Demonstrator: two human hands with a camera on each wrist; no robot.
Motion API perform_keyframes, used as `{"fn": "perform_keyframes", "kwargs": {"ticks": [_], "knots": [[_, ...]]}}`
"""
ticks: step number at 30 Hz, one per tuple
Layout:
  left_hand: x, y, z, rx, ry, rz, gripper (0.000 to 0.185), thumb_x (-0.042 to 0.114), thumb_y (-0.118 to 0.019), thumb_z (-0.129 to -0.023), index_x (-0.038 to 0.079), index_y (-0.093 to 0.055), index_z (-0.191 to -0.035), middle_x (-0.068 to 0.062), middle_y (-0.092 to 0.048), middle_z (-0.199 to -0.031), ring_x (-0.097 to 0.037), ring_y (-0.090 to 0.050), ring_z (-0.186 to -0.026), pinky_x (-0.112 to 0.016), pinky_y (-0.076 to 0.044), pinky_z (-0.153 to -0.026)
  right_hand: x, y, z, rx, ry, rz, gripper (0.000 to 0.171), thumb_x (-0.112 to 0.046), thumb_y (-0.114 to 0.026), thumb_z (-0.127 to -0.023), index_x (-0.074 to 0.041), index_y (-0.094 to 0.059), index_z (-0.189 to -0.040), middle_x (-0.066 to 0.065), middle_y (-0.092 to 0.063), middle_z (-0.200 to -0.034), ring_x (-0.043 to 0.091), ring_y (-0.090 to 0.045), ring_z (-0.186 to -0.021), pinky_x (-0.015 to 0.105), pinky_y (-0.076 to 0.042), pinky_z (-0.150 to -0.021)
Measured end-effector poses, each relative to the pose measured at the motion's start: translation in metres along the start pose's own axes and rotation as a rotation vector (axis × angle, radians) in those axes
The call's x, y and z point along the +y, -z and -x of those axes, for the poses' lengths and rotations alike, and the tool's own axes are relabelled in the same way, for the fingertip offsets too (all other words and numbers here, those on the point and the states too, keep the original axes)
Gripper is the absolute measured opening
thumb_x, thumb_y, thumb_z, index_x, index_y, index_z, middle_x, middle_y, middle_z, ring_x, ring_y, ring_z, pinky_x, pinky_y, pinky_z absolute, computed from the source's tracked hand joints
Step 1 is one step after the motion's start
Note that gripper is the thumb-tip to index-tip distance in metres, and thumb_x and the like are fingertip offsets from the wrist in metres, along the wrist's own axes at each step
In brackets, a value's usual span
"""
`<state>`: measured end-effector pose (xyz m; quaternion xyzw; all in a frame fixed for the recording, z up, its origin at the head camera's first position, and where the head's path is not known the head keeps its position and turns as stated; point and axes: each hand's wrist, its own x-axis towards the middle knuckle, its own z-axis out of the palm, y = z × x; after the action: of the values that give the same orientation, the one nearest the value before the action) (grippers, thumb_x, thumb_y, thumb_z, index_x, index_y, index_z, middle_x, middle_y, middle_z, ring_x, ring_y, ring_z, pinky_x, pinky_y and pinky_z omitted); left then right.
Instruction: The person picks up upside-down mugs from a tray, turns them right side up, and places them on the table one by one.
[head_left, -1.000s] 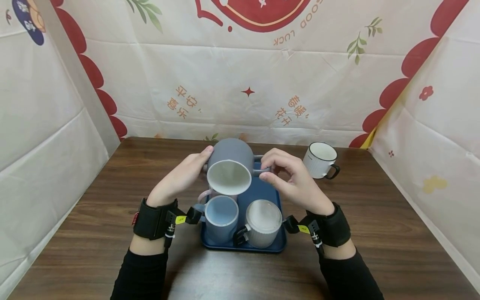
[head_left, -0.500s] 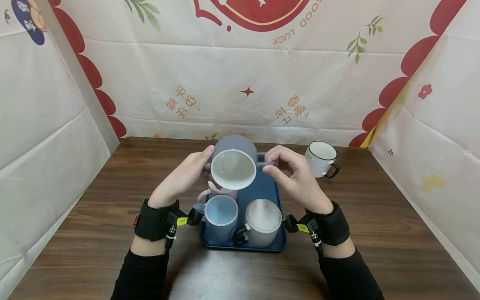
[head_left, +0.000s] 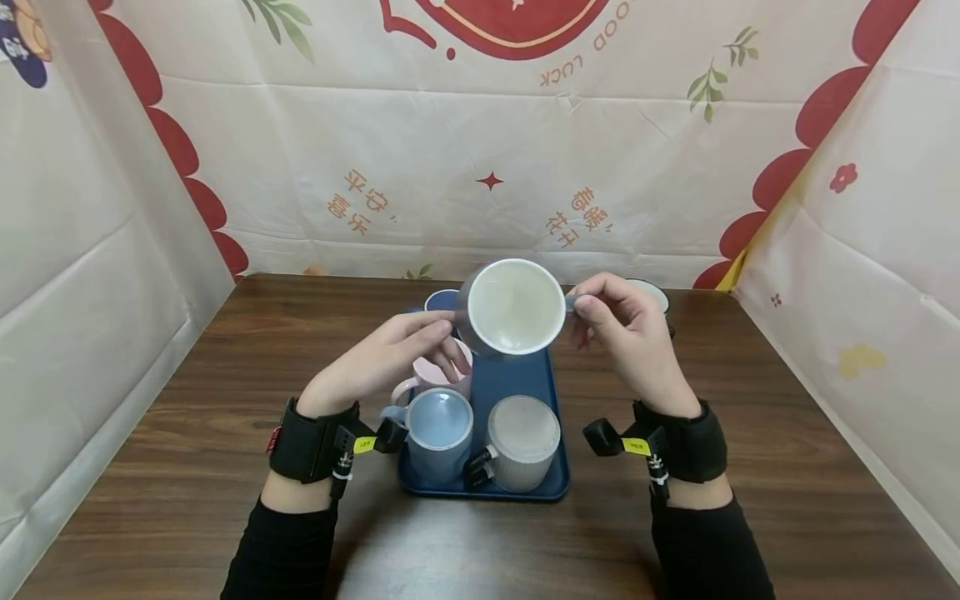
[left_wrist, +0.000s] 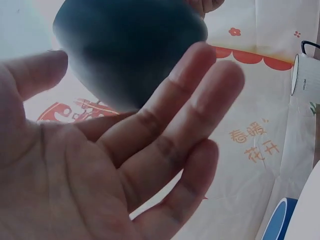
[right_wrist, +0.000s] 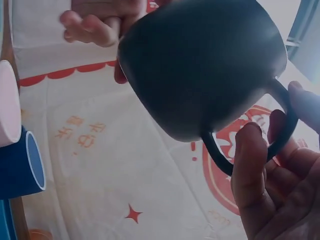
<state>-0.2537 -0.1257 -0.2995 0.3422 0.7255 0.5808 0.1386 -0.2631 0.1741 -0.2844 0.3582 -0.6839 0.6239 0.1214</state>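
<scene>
We see a grey ceramic mug with a white inside (head_left: 513, 306) held in the air above the far part of a dark blue rectangular tray (head_left: 517, 379), tilted so that its open mouth faces us. The right hand (head_left: 626, 333) holds it by the handle: in the right wrist view the fingers (right_wrist: 252, 165) are curled around the thin loop of the handle and pinch it. The left hand (head_left: 390, 358) is just beside the left side of the mug; its fingers (left_wrist: 200, 100) are straight and a little spread, and we cannot tell if they touch the mug wall.

On the tray, which lies on the dark brown wooden surface (head_left: 225, 467), there stand a light blue mug (head_left: 438, 429) at the near left, a grey ribbed mug (head_left: 521, 437) at the near right, a pink mug (head_left: 431, 379) behind the light blue one, and a dark blue mug (head_left: 441, 300) at the far left. A white mug with a dark rim (head_left: 654, 292) stands on the surface to the far right, mostly hidden by the right hand.

On the cloth backdrop (head_left: 480, 167) we read "GOOD LUCK" upside down, partly cut off, and some orange Chinese characters, also upside down. Both wrist straps carry small yellow labels, too small to read.
</scene>
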Motion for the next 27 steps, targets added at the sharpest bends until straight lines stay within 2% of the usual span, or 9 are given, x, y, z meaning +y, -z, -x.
{"fn": "perform_keyframes", "kwargs": {"ticks": [2,5,9,15,22,27], "knots": [[0.0,-0.001,0.001,-0.017,-0.002,0.0,0.045,0.025,-0.038,-0.108,-0.008,-0.044,-0.138,-0.017,-0.07,-0.102,-0.035,-0.068,-0.094,-0.047,-0.051,-0.093,-0.002,0.003,0.001,0.024,-0.003,-0.004,0.014,-0.002,-0.056,-0.1,0.011,-0.061,-0.097,0.01,-0.063,-0.079,0.019,-0.058,-0.061,0.023,-0.05,-0.055],[0.002,-0.003,0.001,0.004,0.013,-0.01,0.049,0.021,-0.038,-0.108,-0.008,-0.035,-0.146,-0.016,-0.07,-0.104,-0.03,-0.068,-0.095,-0.049,-0.048,-0.097,-0.004,0.005,0.003,0.049,-0.008,0.007,0.014,-0.001,-0.058,-0.099,0.012,-0.062,-0.097,0.011,-0.064,-0.08,0.018,-0.058,-0.06,0.023,-0.05,-0.054],[0.001,-0.004,0.001,0.047,0.009,-0.018,0.046,0.021,-0.038,-0.108,-0.004,-0.038,-0.147,-0.014,-0.071,-0.103,-0.034,-0.068,-0.094,-0.059,-0.048,-0.092,-0.006,0.008,0.004,0.069,-0.027,0.019,0.012,0.0,-0.059,-0.098,0.01,-0.063,-0.097,0.011,-0.064,-0.082,0.019,-0.057,-0.061,0.024,-0.05,-0.054],[0.0,-0.006,0.002,0.06,-0.02,-0.012,0.043,0.02,-0.039,-0.108,0.001,-0.042,-0.147,-0.014,-0.071,-0.101,-0.041,-0.066,-0.094,-0.062,-0.048,-0.089,-0.004,0.013,0.006,0.099,-0.063,0.065,0.011,-0.002,-0.06,-0.098,0.008,-0.064,-0.096,0.011,-0.063,-0.078,0.02,-0.055,-0.059,0.025,-0.048,-0.051],[-0.002,-0.007,0.003,0.061,-0.039,-0.014,0.044,0.021,-0.038,-0.108,0.001,-0.042,-0.146,-0.014,-0.071,-0.102,-0.035,-0.068,-0.093,-0.055,-0.052,-0.087,0.001,0.022,0.008,0.155,-0.106,0.061,0.016,-0.004,-0.057,-0.1,0.009,-0.063,-0.094,0.012,-0.065,-0.078,0.019,-0.055,-0.056,0.024,-0.049,-0.048],[-0.003,-0.006,0.003,0.069,-0.04,-0.008,0.044,0.022,-0.04,-0.108,0.001,-0.042,-0.146,-0.014,-0.071,-0.102,-0.033,-0.067,-0.093,-0.051,-0.053,-0.087,0.005,0.032,0.007,0.271,-0.143,0.043,0.02,-0.009,-0.059,-0.1,0.009,-0.065,-0.093,0.012,-0.062,-0.078,0.017,-0.055,-0.055,0.022,-0.049,-0.048]]}}
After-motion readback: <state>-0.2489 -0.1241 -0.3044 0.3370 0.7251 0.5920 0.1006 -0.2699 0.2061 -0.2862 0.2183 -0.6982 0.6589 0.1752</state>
